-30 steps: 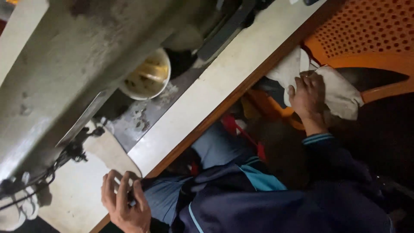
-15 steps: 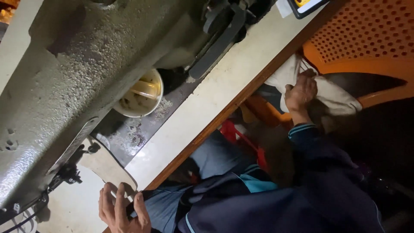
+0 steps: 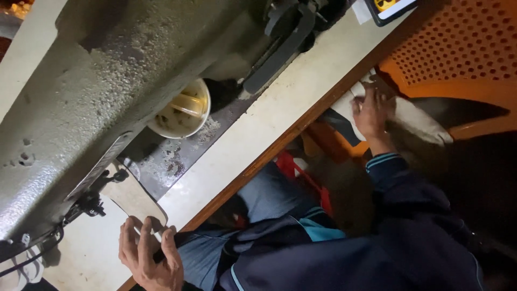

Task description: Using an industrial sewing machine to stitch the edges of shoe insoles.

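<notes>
Two hands work well apart. The left hand [image 3: 148,258] rests at the table [image 3: 269,129] edge, its fingers [image 3: 141,242] spread and lying flat on a pale beige piece [image 3: 129,196] that sits just beside the needle area [image 3: 89,205] of the sewing machine [image 3: 107,91], likely to keep the piece flat and steady there. The right hand [image 3: 371,110] reaches off to the side, down to a white cloth [image 3: 414,118] lying in an orange basket [image 3: 458,59], fingers bent onto the fabric; whether they pinch it or only press on it I cannot tell, since motion blur smears the fingertips. A cream cup [image 3: 183,110] stands under the machine's arm, out of the working path. Much is cut off: the machine's top, the far table, a dark device [image 3: 390,8] at the upper edge. Below the table it is dim; a red object [image 3: 301,172] near the knees is hard to identify.
</notes>
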